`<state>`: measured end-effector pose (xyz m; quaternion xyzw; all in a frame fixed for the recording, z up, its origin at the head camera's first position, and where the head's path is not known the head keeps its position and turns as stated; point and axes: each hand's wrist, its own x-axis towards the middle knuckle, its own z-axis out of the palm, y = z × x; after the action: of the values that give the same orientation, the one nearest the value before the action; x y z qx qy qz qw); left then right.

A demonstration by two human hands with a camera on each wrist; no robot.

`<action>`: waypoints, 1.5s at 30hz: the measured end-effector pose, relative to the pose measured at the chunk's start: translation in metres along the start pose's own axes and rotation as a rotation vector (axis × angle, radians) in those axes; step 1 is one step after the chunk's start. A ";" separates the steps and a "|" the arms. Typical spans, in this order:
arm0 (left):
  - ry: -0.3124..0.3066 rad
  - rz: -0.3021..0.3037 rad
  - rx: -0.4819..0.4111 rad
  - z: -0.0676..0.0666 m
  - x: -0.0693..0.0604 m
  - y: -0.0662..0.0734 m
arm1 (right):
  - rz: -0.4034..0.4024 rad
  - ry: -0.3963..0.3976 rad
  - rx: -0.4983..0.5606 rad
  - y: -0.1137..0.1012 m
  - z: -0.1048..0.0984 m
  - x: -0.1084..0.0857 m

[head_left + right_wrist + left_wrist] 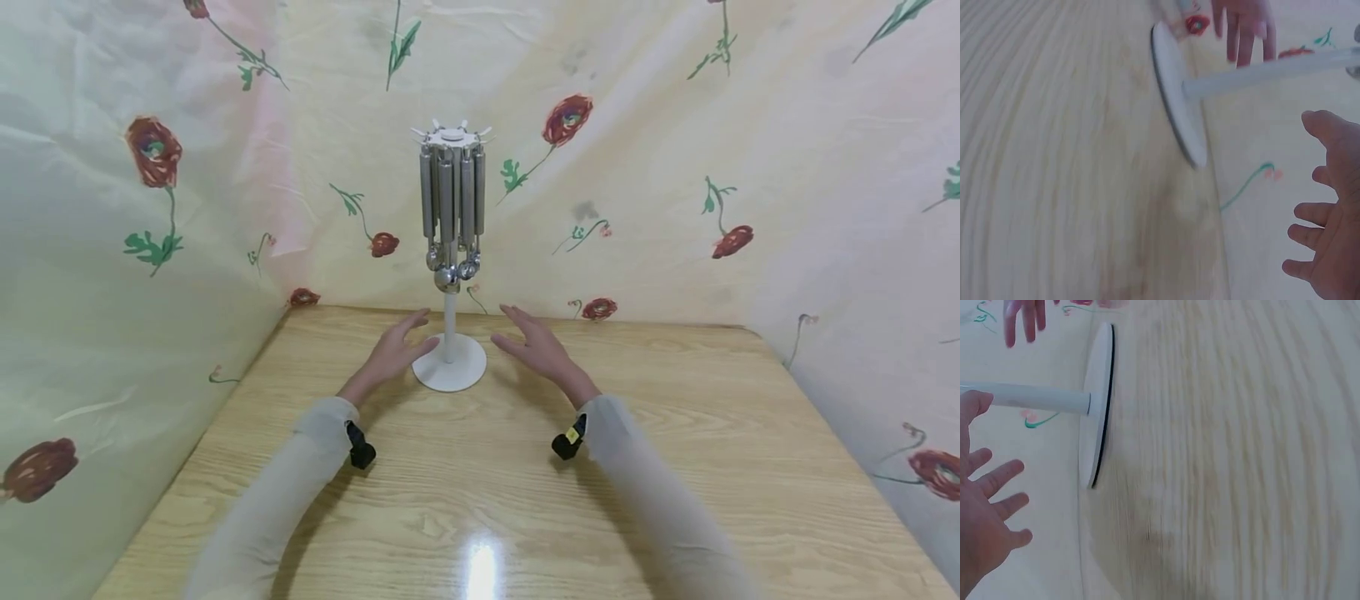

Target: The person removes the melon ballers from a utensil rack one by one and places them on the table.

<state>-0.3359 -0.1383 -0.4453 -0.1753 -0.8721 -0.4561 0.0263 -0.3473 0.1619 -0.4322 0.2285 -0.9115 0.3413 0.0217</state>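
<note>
Left sleeve (296, 475) was seen nearest, stretched above table (465, 475). Left hand (390, 353) was held beside stand (450, 317), fingers spread, nothing gripped. Stand was placed upright on round base (450, 379), toward back of table, between hands; tubes (446, 196) and shiny balls (447, 277) were carried high on it. Right hand (543, 350) was held opposite, fingers parted, nothing gripped; right sleeve (652, 483) stretched behind. Toppling was judged main risk: weight looked carried high, so stand could be tipped by uneven push; tubes might be set swinging, knocked together.
</note>
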 end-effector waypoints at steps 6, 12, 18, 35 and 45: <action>0.032 0.003 -0.208 0.009 0.003 0.003 | -0.031 0.047 0.169 -0.024 0.012 0.015; 0.047 0.060 -0.312 0.021 0.008 0.003 | -0.058 0.049 0.407 -0.045 0.021 0.027; 0.070 0.029 -0.357 0.029 0.009 0.004 | -0.049 0.047 0.595 -0.060 0.029 0.035; 0.181 0.044 -0.398 0.043 0.014 0.006 | 0.023 0.125 0.655 -0.064 0.036 0.050; 0.256 0.073 -0.375 0.055 0.018 0.007 | 0.040 0.120 0.738 -0.059 0.031 0.046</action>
<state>-0.3445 -0.0847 -0.4679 -0.1495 -0.7547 -0.6274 0.1202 -0.3594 0.0846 -0.4103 0.1828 -0.7285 0.6600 -0.0154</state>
